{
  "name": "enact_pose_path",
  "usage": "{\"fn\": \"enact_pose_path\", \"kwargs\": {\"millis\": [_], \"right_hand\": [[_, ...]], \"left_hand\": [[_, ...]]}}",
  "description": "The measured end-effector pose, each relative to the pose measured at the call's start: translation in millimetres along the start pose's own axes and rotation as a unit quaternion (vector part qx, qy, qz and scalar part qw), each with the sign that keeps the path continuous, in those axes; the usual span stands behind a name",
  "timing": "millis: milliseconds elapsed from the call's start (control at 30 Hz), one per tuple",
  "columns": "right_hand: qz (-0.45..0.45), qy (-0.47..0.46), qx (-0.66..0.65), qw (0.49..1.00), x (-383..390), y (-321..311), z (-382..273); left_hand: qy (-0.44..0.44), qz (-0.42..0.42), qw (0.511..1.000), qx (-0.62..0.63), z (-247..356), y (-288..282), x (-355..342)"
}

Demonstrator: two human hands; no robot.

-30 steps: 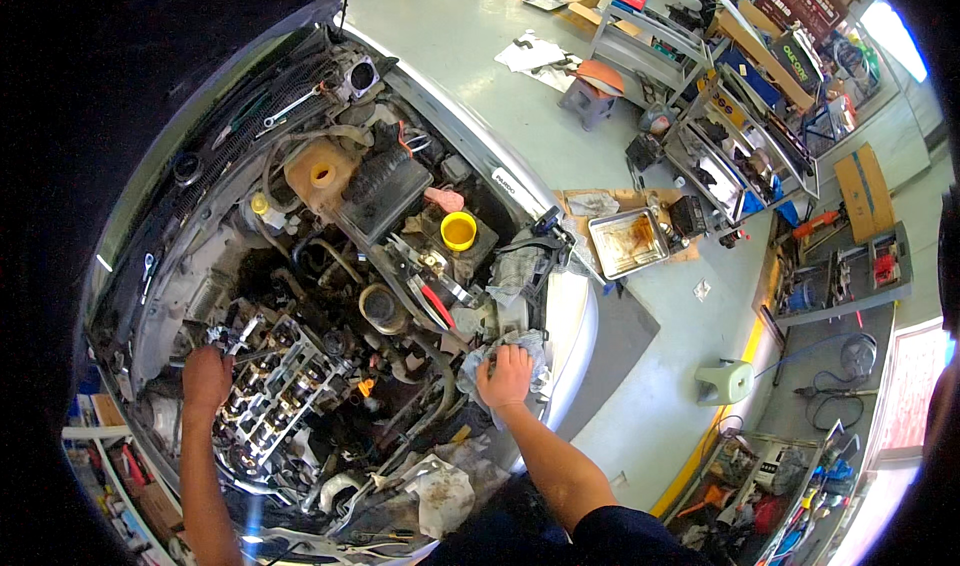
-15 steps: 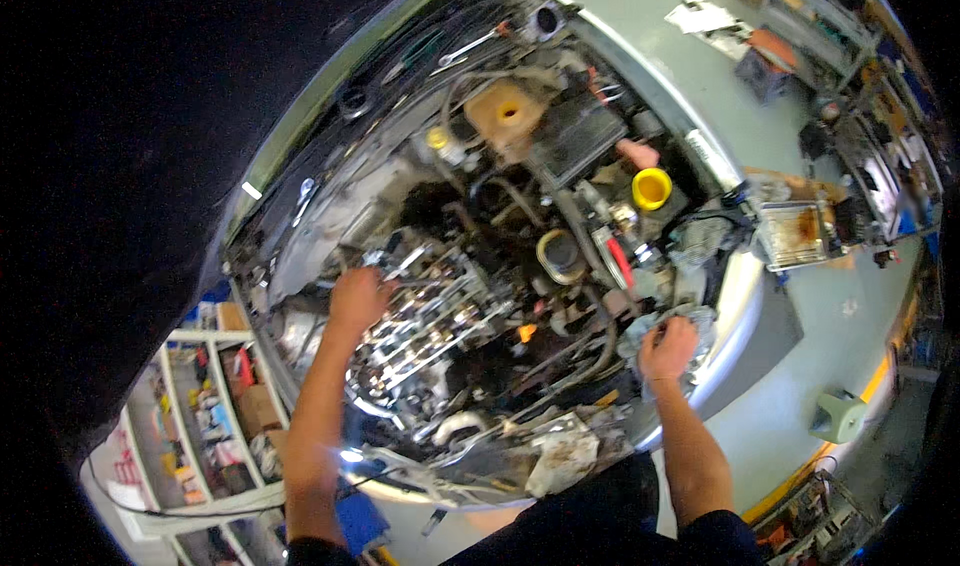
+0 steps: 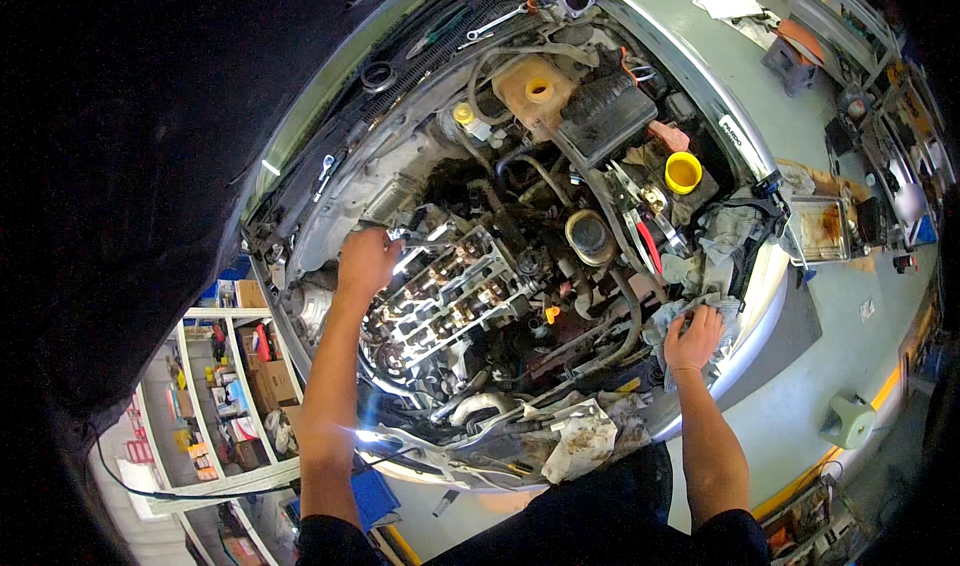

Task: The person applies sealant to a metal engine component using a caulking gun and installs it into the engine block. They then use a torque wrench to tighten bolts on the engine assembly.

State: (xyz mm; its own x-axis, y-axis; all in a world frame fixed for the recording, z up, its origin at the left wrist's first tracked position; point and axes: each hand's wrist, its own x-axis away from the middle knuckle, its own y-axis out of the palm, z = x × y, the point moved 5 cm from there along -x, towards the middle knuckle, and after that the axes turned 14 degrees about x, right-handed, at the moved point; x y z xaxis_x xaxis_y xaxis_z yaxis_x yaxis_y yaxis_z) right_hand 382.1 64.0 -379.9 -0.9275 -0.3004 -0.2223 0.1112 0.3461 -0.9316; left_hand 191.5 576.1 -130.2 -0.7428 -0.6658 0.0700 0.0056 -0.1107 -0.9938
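My left hand is closed at the far left edge of the exposed cylinder head. A shiny metal tool sticks out of its fingers to the right; its exact kind is hard to make out. Camshafts and bright metal rails show beside the hand. My right hand lies palm down on a crumpled grey rag at the front right edge of the engine bay, its fingers stretched out and slightly apart.
Red-handled pliers, a yellow cup and a black battery-like box stand right of the engine. Wrenches lie on the cowl. A stained cloth covers the front edge. Shelves stand lower left.
The view has shifted, so the engine bay sits further right and sharper. My right hand's fingers have uncurled over the rag. My left hand stays by the cylinder head.
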Motion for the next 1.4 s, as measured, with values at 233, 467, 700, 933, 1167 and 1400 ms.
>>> {"fn": "enact_pose_path", "kwargs": {"millis": [233, 467, 700, 933, 1167, 1400], "right_hand": [[0.001, 0.004, 0.002, 1.000, 0.5, 0.3, 0.7], [0.001, 0.000, -0.006, 1.000, -0.5, 0.0, 0.3], [-0.037, 0.009, 0.016, 0.999, 4.3, 12.0, 7.8], [0.017, 0.005, 0.006, 1.000, -1.9, -7.1, 7.3], [0.015, 0.003, -0.009, 1.000, -0.7, -3.1, 2.2], [0.028, -0.003, -0.010, 1.000, 0.0, -2.6, 3.7]], "left_hand": [[-0.004, -0.014, 0.999, 0.047, -14.9, 9.2, -8.9], [-0.015, -0.028, 0.997, 0.071, -26.5, 12.1, -13.1], [0.037, 0.010, 0.999, -0.027, -26.2, 20.1, -21.2], [0.051, -0.034, 0.994, 0.096, 8.2, 11.5, -27.3], [0.099, 0.054, 0.973, 0.200, 9.8, 13.0, -12.8], [0.008, -0.036, 0.998, -0.054, -24.9, 36.5, -24.3]]}}
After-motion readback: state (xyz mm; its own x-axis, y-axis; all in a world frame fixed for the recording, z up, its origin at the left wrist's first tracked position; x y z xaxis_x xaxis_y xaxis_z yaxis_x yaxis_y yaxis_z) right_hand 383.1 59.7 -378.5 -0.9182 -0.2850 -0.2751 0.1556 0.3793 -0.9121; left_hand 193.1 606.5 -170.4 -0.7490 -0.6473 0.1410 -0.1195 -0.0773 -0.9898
